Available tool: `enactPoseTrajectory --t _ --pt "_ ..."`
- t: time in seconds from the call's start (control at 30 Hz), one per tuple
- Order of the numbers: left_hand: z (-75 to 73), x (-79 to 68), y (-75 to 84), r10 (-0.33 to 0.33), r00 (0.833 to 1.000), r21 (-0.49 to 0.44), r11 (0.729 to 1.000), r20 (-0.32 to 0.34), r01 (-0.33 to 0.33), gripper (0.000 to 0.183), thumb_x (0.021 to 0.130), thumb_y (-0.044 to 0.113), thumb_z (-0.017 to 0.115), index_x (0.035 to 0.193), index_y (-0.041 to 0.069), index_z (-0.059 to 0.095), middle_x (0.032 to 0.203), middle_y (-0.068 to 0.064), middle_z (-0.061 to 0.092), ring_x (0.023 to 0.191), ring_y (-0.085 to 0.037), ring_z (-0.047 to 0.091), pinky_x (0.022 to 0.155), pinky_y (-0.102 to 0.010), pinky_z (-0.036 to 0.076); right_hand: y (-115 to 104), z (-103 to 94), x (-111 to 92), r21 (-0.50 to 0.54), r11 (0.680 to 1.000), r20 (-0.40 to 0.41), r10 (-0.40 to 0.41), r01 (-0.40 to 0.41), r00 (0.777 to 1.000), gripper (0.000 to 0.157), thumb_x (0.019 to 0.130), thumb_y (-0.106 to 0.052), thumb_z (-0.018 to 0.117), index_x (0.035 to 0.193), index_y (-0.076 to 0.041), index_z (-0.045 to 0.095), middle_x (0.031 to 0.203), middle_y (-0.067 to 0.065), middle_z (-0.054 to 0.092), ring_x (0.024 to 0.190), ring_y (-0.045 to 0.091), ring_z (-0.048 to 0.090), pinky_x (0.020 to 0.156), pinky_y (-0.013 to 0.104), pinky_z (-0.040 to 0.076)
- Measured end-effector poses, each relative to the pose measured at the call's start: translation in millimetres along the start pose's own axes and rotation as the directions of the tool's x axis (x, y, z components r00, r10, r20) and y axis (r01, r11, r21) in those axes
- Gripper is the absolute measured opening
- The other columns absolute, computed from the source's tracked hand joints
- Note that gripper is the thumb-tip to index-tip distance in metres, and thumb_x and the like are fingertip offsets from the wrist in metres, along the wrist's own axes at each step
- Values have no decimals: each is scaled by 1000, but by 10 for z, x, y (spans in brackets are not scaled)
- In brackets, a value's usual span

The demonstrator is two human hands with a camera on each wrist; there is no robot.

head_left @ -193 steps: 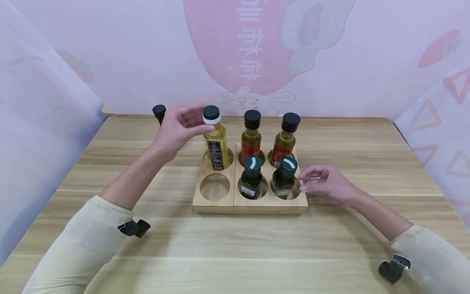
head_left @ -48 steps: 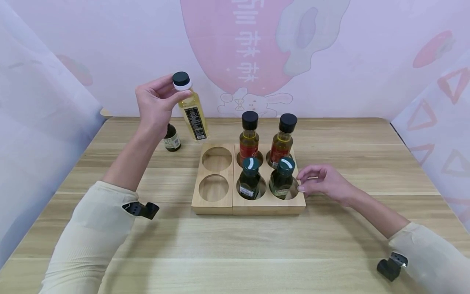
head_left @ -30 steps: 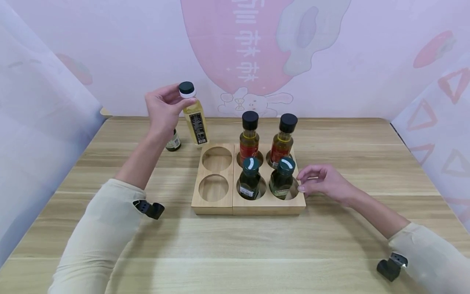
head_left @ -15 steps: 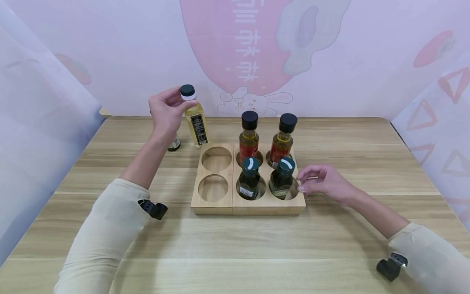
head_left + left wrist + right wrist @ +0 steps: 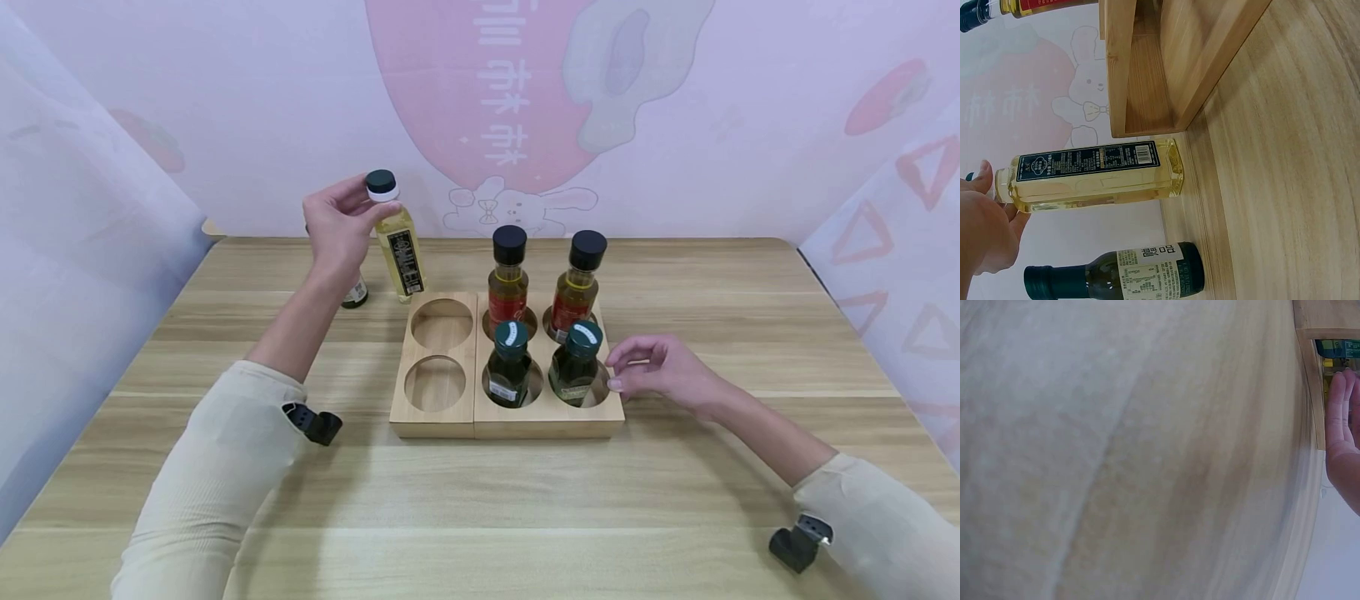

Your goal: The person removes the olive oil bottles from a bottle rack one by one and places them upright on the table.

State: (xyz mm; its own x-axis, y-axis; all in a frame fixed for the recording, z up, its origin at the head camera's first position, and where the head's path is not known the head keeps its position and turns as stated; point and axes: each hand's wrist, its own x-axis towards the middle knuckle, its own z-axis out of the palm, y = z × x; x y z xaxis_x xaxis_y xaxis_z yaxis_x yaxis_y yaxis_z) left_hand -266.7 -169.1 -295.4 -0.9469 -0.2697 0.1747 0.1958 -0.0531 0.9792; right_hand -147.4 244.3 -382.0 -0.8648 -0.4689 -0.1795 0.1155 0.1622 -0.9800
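My left hand [image 5: 337, 229] pinches a bottle of pale yellow oil [image 5: 402, 258] by its neck, just under the dark green cap. The bottle leans slightly at the rack's back left corner. In the left wrist view its base is close to the tabletop; whether it touches, I cannot tell. The wooden rack [image 5: 480, 412] has two open holes on its left side. My right hand [image 5: 667, 375] rests with loosely bent fingers at the rack's right edge, beside a dark green-capped bottle [image 5: 576, 367]. In the right wrist view only part of that hand shows.
Two black-capped bottles with red labels, one left [image 5: 508, 287] and one right [image 5: 576, 287], stand in the rack's back holes. Another dark bottle [image 5: 510, 367] stands in front. A green-capped bottle [image 5: 1147, 272] stands on the table, mostly hidden behind my left hand in the head view.
The oil bottle has left the rack's back left hole, moved left, and come down from a higher position. Over the last half second it has barely moved. My right hand has stayed in place.
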Motion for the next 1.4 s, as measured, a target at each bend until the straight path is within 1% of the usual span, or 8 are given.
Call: enactPoseTrajectory --t 0.23,0.47,0.7,0.87,1.0,1.1,1.27,1.4 --pt "7 14 -1 -29 1000 22 999 -2 29 46 79 -4 87 123 4 75 111 -7 78 91 -8 75 98 -25 57 15 -4 1 1 1000 -2 -7 7 1000 23 88 7 74 102 -11 72 96 3 70 82 14 71 78 34 65" --pt "5 18 -17 -17 1000 22 1000 2 17 46 80 -4 87 123 3 75 110 -7 78 91 -7 75 98 -26 57 14 1 -4 0 1000 -5 -2 2 1000 23 88 7 74 102 -11 72 96 3 70 82 14 70 78 34 65" --pt "1 13 -4 -15 1000 51 999 1 15 45 80 -1 88 123 5 75 108 -3 79 93 -9 74 97 -24 57 12 -6 4 -2 1000 0 -13 13 1000 24 88 7 73 102 -13 72 97 3 71 82 14 71 78 33 65" --pt "-1 10 1 -22 1000 63 998 9 22 45 81 -2 87 123 6 74 110 -2 79 93 -10 72 94 -23 58 13 -8 11 4 1000 1 -6 6 1000 24 88 7 74 101 -13 72 97 3 71 82 14 70 77 34 65" --pt "1 3 0 -13 1000 62 998 21 11 45 81 -3 87 123 5 73 110 -3 78 93 -9 73 94 -23 58 17 -10 15 4 1000 2 -6 6 1000 24 88 7 74 101 -14 73 97 3 71 81 14 70 77 34 65" --pt "0 -3 9 -7 1000 54 999 27 5 47 81 -4 86 125 4 73 114 -5 77 95 -10 73 94 -23 58 18 -11 17 5 1000 3 -9 9 1000 24 88 7 74 102 -13 73 97 3 71 81 14 70 77 34 65" --pt "-18 -20 39 -1 999 24 1000 47 0 52 81 -6 86 130 3 70 126 -11 73 104 -13 73 95 -24 58 15 -11 17 5 1000 1 -9 9 1000 23 89 6 74 102 -12 73 97 3 71 80 13 70 76 34 65" --pt "-61 -42 53 19 997 51 998 72 -22 54 82 -5 85 132 2 68 132 -13 70 112 -16 71 99 -24 57 12 -14 18 1 1000 -1 -9 9 1000 21 89 6 74 103 -10 72 97 3 71 80 13 70 76 34 65"
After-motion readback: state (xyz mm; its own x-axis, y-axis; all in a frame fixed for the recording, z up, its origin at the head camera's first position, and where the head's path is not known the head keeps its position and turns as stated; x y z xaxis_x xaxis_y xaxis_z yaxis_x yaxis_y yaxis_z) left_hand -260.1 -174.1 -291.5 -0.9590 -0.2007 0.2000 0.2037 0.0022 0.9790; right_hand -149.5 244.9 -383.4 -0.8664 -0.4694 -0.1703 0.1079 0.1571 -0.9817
